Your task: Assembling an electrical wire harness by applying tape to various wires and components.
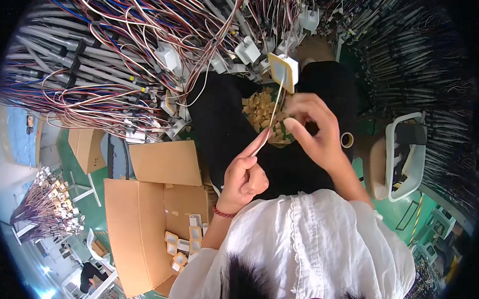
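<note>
My left hand (247,178) is closed round a thin bundle of light wires (272,116), with the forefinger stretched along it. The wires run up to a white square housing (285,73) with a yellowish rim, which hangs tilted above my knees. Just below and right of that housing is my right hand (318,128). Its fingers are bent and its thumb points toward the wires; the fingertips are blurred, so any small thing between them cannot be made out. Beneath both hands, between my legs, lies a heap of small tan paper pieces (262,111).
Wire bundles (109,54) with more white housings (246,50) hang ahead. At my left stands an open cardboard box (127,232) holding several housings (195,233). A tape roll (347,140) lies by my right leg, and a white plastic bin (419,169) stands farther right.
</note>
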